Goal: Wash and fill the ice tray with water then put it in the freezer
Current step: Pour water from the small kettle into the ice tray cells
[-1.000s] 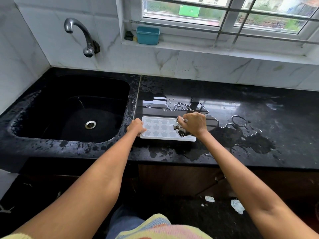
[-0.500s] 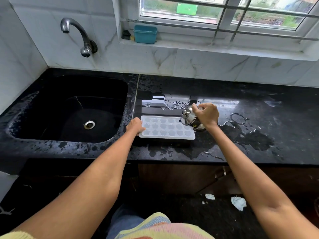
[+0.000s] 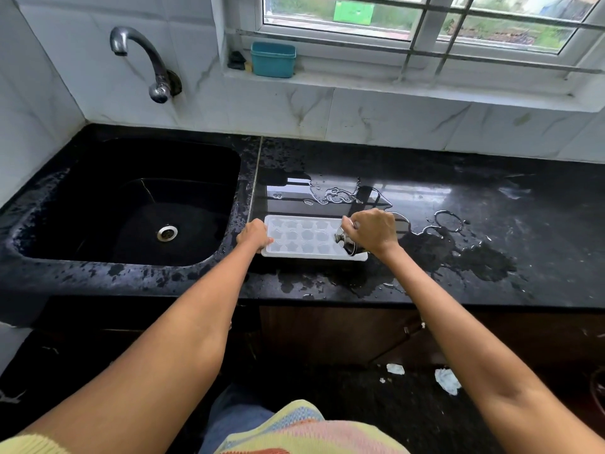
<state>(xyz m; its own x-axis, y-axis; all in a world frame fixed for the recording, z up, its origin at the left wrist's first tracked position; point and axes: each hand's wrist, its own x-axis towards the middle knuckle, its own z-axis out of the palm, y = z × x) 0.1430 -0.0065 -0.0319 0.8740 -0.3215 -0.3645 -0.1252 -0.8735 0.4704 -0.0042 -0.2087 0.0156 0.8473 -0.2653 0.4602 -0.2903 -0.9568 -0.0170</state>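
The white ice tray [image 3: 304,239] lies flat on the black worktop [image 3: 458,198], just right of the sink [image 3: 137,204] and near the worktop's front edge. Its rows of moulded cells show as pale shapes; whether water stands in them cannot be told. No brand, label or writing can be read on the tray or anywhere else in view.

The left hand [image 3: 254,235] is clamped on the tray's left short edge, thumb on top of the rim. The right hand [image 3: 371,234] is closed around a small shiny metal vessel [image 3: 345,242], which is tilted with its knobbed top toward the left and held over the tray's right end, covering the cells there.

Puddles and streaks of water [image 3: 337,194] lie on the worktop behind and to the right of the tray, and a wet patch spreads toward the front edge.

A curved metal tap [image 3: 144,57] juts from the white tiled wall above the sink, whose basin has a round metal drain [image 3: 167,232]. On the window sill stands a teal plastic tub [image 3: 273,59] beside a small dark object. Scraps of white paper [image 3: 447,380] lie on the floor below.
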